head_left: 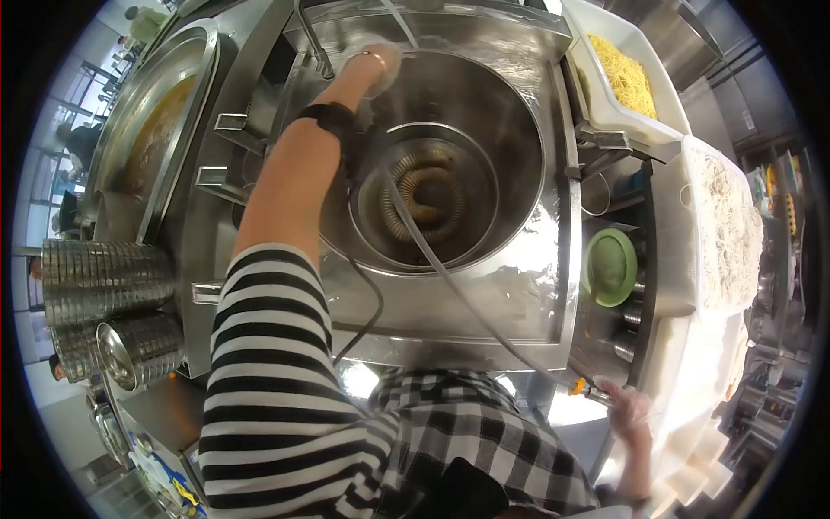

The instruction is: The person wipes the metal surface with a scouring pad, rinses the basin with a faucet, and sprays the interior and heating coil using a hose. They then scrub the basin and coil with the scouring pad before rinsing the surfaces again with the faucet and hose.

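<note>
A deep round steel pot [510, 130] is set into a steel counter, with a coiled ribbed heating element [399, 208] at its bottom. My left hand [382, 67], in a clear plastic glove, reaches to the far left rim of this pot; its fingers are too blurred to make out. At lower right my right hand [629, 408], also gloved, is closed around the end of a grey hose [484, 316], beside its orange fitting [577, 387]. The hose runs from there over the near rim into the pot.
A thin bent pipe [322, 52] stands behind the counter's left side. White bins hold yellow noodles [622, 73] and white noodles [726, 225] on the right, near a green bowl [610, 266]. Stacked steel containers [108, 277] and a large pan [156, 130] are left.
</note>
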The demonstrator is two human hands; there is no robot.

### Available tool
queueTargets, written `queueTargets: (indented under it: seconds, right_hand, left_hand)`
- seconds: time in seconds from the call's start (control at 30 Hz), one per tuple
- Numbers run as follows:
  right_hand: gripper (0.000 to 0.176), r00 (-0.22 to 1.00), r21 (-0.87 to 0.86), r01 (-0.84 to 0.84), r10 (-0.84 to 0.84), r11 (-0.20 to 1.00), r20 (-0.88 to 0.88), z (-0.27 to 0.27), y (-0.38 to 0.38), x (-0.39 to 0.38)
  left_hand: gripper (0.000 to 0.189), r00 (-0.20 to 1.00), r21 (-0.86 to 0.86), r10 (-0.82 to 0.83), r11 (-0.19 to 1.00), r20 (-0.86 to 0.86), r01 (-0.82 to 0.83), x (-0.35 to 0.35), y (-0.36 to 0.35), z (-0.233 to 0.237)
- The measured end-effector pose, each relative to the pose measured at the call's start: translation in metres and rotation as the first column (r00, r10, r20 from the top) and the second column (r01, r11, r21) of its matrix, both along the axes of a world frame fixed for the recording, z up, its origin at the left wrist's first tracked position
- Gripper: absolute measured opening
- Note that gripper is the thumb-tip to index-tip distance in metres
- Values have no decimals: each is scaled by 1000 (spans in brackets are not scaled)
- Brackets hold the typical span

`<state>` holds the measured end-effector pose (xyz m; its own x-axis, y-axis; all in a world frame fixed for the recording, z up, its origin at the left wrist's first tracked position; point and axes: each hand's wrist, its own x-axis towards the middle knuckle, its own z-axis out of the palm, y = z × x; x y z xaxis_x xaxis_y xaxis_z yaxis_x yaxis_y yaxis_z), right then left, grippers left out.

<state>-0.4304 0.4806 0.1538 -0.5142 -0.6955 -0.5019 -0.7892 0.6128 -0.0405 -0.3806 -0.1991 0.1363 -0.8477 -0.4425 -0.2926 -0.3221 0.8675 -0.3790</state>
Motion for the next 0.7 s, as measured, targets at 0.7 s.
queueTargets:
  seconds: [0.7]
  right_hand:
    - [42,993,123,-71,59,990,102,-22,-34,-38]
  left_hand:
    - [25,223,526,-667,715,711,461,82,46,5]
